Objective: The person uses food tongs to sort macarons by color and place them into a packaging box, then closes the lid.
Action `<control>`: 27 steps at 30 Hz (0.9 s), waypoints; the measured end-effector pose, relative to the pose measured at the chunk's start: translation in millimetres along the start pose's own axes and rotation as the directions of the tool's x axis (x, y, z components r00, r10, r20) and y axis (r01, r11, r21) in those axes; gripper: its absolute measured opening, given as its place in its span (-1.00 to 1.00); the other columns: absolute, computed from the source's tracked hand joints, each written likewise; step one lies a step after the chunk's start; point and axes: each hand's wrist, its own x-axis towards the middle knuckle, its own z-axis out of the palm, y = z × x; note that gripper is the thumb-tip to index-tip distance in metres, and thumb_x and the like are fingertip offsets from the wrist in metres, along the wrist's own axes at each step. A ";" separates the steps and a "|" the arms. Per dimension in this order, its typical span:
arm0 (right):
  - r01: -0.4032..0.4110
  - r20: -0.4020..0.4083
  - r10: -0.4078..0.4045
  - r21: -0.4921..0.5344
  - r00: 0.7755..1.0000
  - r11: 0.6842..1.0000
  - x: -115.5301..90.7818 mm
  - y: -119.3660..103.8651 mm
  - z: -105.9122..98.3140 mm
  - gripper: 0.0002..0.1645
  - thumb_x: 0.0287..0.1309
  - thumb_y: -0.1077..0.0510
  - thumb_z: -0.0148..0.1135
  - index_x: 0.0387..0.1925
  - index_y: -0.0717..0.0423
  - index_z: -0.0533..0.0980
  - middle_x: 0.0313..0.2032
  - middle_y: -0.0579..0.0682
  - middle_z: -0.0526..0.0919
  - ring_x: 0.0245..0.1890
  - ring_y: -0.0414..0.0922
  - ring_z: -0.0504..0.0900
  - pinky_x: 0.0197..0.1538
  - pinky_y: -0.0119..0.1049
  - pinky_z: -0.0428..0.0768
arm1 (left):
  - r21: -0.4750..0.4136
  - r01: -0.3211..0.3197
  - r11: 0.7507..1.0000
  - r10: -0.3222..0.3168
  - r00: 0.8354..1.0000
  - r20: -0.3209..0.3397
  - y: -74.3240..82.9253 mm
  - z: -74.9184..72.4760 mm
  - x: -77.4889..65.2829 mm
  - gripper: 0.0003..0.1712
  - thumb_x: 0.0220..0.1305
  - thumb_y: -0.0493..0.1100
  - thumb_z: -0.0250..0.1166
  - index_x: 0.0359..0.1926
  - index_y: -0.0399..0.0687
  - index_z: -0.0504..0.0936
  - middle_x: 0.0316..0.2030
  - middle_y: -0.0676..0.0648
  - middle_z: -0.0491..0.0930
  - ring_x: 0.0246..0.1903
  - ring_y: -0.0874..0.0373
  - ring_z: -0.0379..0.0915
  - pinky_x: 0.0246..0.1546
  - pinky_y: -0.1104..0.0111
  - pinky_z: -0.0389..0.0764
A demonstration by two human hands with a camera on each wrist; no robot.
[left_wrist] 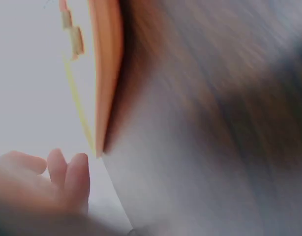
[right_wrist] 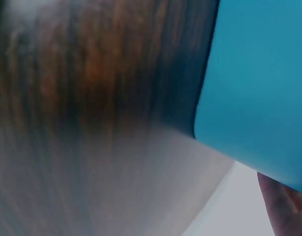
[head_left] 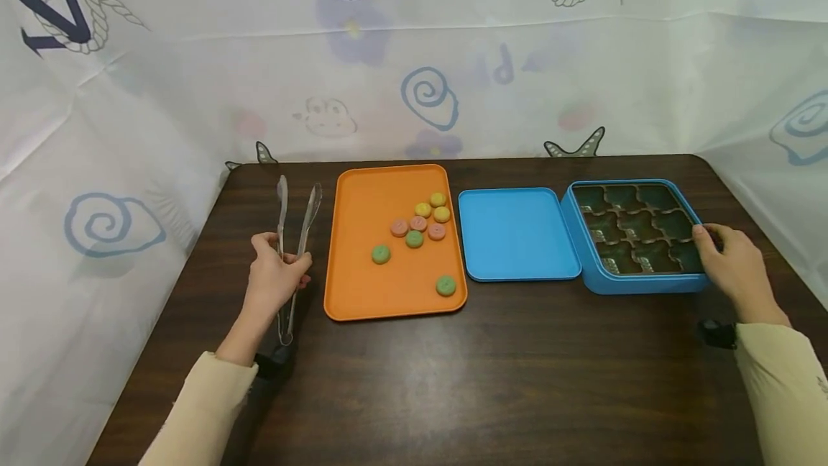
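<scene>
My left hand [head_left: 274, 275] grips a pair of metal tongs [head_left: 312, 211] at the middle, left of an orange tray [head_left: 352, 207]. The tongs' arms stand apart and point away from me. Small round pieces lie on the tray: yellow [head_left: 437, 199], pink [head_left: 436, 231] and green [head_left: 381, 254]. My right hand [head_left: 737, 272] holds the right side of a blue box [head_left: 647, 285], thumb at the rim; its other fingers are partly hidden. Dark compartments [head_left: 621, 225] fill the box. In the right wrist view, fingertips [right_wrist: 274, 196] meet the box's side [right_wrist: 254, 98].
Between the tray and the box lies a flat blue lid [head_left: 520, 236], its right edge against the box. Everything stands on a dark wooden table [head_left: 517, 380]. A white printed cloth [head_left: 388, 92] hangs behind and at the sides.
</scene>
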 end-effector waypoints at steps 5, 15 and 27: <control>-0.101 0.068 0.094 0.112 0.993 0.988 -1.8 0.0 6.0 -0.14 0.45 -0.18 -0.39 0.39 0.49 -0.07 0.26 0.65 0.07 0.19 0.58 0.12 0.14 0.42 0.15 | -0.081 -0.032 0.996 0.038 0.997 0.075 9.7 4.3 0.8 -0.15 0.35 -0.02 0.15 0.39 -0.10 -0.21 -0.30 -0.11 0.44 -0.62 0.30 0.47 -0.45 0.40 0.66; -0.052 0.208 0.026 0.119 0.978 0.992 -2.2 0.2 2.3 0.05 0.38 -0.25 -0.22 0.43 0.42 -0.37 0.35 0.63 -0.29 0.29 0.61 -0.12 0.14 0.52 0.03 | -0.166 -0.106 0.980 0.143 0.962 0.234 25.1 8.7 0.6 -0.35 0.52 0.14 -0.43 0.49 0.08 -0.32 0.16 -0.36 0.17 -0.24 -0.09 0.39 -0.24 0.25 0.56; 0.022 0.215 -0.036 0.068 0.976 0.997 1.0 -3.7 7.7 0.10 0.36 -0.24 -0.14 0.42 0.46 -0.41 0.36 0.61 -0.40 0.32 0.59 -0.21 0.19 0.53 -0.05 | -0.023 -0.064 0.998 0.068 0.954 0.291 33.7 14.2 10.3 -0.16 0.42 0.18 -0.01 0.46 -0.27 0.03 0.32 -0.36 0.22 0.11 -0.21 0.42 -0.03 0.16 0.58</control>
